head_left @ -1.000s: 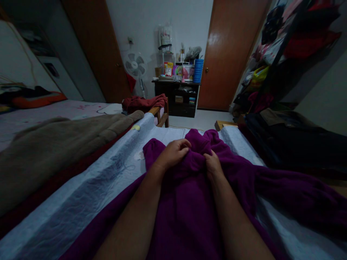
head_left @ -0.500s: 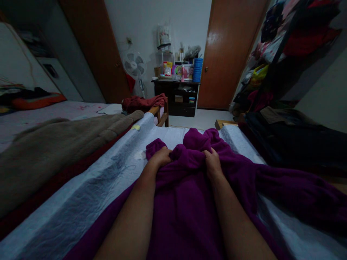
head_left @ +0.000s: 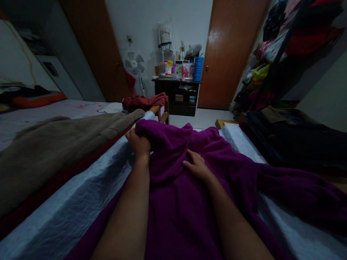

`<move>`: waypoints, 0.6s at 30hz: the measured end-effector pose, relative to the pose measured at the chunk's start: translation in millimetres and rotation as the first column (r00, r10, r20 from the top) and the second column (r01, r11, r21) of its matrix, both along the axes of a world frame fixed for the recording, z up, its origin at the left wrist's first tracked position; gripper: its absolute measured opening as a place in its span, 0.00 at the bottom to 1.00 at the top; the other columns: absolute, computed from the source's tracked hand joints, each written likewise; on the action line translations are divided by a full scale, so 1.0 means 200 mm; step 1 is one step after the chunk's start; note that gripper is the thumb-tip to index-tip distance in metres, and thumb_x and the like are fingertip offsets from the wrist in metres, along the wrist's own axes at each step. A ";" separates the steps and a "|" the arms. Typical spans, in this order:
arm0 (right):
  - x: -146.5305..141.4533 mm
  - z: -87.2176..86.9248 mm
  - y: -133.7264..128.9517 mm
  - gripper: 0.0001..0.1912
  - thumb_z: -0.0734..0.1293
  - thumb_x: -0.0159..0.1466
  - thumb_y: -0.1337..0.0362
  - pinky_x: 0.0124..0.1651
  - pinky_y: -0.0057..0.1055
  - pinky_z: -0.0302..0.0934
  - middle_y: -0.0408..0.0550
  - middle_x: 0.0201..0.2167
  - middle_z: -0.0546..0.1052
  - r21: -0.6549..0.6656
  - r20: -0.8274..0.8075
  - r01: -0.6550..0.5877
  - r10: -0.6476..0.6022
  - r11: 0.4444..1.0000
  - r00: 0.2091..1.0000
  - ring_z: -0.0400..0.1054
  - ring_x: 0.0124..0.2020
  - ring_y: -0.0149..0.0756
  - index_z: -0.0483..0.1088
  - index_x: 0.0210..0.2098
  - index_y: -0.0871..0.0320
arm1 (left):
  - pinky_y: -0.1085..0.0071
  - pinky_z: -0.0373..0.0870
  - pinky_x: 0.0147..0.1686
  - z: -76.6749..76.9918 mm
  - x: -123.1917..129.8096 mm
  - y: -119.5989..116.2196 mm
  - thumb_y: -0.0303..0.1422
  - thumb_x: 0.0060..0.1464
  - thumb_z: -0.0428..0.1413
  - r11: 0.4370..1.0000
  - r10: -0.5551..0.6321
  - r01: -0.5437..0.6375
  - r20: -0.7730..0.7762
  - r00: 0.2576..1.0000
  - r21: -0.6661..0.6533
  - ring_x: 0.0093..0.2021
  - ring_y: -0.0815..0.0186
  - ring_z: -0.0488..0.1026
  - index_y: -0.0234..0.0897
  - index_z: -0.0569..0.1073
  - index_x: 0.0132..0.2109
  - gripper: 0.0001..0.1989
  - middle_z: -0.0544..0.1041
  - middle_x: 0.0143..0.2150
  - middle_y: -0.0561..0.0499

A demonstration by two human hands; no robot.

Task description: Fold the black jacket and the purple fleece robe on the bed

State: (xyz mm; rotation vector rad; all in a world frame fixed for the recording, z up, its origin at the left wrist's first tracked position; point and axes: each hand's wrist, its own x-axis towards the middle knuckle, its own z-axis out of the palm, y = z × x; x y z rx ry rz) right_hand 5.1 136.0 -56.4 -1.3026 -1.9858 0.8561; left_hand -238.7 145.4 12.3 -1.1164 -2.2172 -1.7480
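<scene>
A purple sweatshirt is spread over the light blue bedding, one long sleeve stretching out to the right. At its far left end my left hand is closed on a bunched fold and lifts it a little; the fingertips are partly hidden by the cloth. My right hand rests on the middle of the sweatshirt, thumb and fingers apart, next to a raised fold. Both forearms lie across the near part of the cloth.
A brown fleece blanket lies along the left. Dark folded clothes are piled at right. Beyond the bed's wooden end, with a red cloth on it, stand a fan and a dark cabinet.
My left hand has moved left and away from me, drawing the far fold of the sweatshirt over with it. My right hand has let go of its fold and come slightly left and nearer.
</scene>
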 end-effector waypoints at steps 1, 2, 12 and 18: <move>-0.02 0.00 -0.02 0.31 0.67 0.58 0.52 0.65 0.49 0.41 0.52 0.63 0.63 0.008 0.173 -0.042 0.040 0.999 0.984 0.51 0.65 0.49 0.65 0.59 0.53 | 0.63 0.64 0.55 0.00 0.00 -0.01 0.28 0.54 0.48 0.999 0.033 -0.032 0.032 0.999 -0.004 0.52 0.59 0.67 0.35 0.69 0.47 0.13 0.68 0.49 0.46; -0.03 0.01 -0.04 0.30 0.66 0.59 0.52 0.66 0.51 0.37 0.52 0.66 0.60 0.011 0.308 -0.080 0.073 0.997 0.949 0.46 0.67 0.51 0.65 0.60 0.53 | 0.63 0.62 0.57 0.01 0.01 -0.02 0.27 0.54 0.47 0.997 0.074 -0.073 0.048 0.996 -0.022 0.54 0.58 0.65 0.34 0.67 0.48 0.14 0.66 0.51 0.45; -0.04 0.02 -0.06 0.28 0.61 0.65 0.53 0.65 0.52 0.35 0.50 0.69 0.53 0.012 0.493 -0.119 0.098 0.993 0.865 0.40 0.69 0.51 0.60 0.63 0.50 | 0.60 0.52 0.64 0.12 0.38 -0.08 0.34 0.58 0.49 0.847 -0.518 0.371 -0.433 0.738 -0.381 0.67 0.55 0.53 0.39 0.65 0.56 0.19 0.56 0.68 0.46; -0.05 0.01 -0.05 0.28 0.61 0.64 0.52 0.65 0.52 0.36 0.51 0.68 0.54 0.011 0.484 -0.119 0.099 0.993 0.869 0.41 0.69 0.51 0.60 0.63 0.51 | 0.61 0.62 0.58 -0.15 0.40 0.01 0.44 0.49 0.60 0.603 -0.639 0.425 -0.089 0.764 -0.675 0.64 0.49 0.61 0.33 0.46 0.68 0.47 0.55 0.68 0.33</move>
